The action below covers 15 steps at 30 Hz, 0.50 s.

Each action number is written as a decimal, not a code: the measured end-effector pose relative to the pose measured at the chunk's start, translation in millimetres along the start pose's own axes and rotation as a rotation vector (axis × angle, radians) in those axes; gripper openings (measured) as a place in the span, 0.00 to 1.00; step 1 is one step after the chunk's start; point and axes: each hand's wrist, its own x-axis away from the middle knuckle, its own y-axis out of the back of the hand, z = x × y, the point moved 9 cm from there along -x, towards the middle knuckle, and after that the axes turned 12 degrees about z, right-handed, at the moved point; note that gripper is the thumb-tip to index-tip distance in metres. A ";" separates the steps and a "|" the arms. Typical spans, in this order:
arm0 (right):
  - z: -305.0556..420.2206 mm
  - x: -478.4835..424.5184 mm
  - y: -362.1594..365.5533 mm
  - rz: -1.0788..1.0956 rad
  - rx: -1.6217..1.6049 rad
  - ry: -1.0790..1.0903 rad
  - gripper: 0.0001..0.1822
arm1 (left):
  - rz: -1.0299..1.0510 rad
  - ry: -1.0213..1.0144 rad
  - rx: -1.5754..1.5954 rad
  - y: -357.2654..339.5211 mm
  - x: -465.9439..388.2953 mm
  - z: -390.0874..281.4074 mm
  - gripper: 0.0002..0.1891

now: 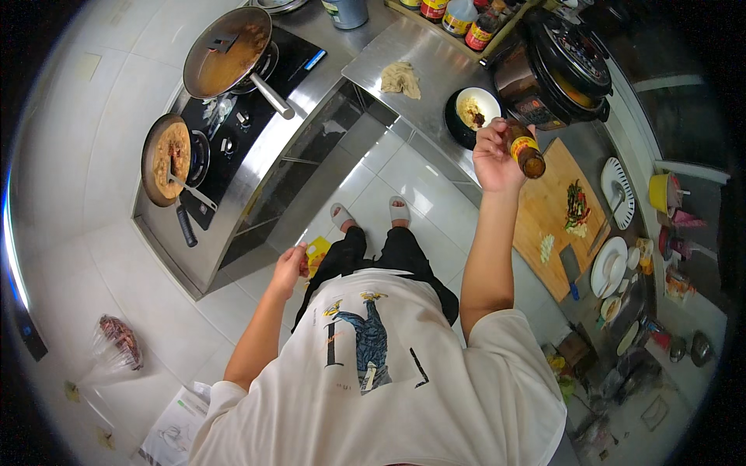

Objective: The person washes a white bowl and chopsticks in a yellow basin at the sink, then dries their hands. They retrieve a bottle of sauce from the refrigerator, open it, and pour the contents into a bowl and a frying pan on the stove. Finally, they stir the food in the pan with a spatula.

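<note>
My right hand [498, 156] is closed around a brown glass bottle [523, 149] with a yellow and red label, tilted beside a white bowl [486, 99]. In the bowl lie minced pale bits, perhaps garlic, and a dark sauce. My left hand [289, 269] is at my left side, fingers curled, by a yellow item [318, 249]; whether it holds that item I cannot tell. A wooden cutting board [533, 201] bears chopped red and green pieces [576, 205], pale slices [546, 248] and a cleaver [570, 262].
At the left, a large pan [213, 64] with brown liquid and a smaller frying pan [149, 169] with food and a spatula are on a gas hob [204, 125]. A cloth [401, 80], an electric pressure cooker [524, 81] and sauce bottles [480, 32] are on the counter.
</note>
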 end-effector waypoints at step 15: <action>-64.6 -8.1 -33.5 -0.177 0.191 -0.035 0.27 | 0.137 -0.238 0.027 -4.1 0.7 -60.1 0.15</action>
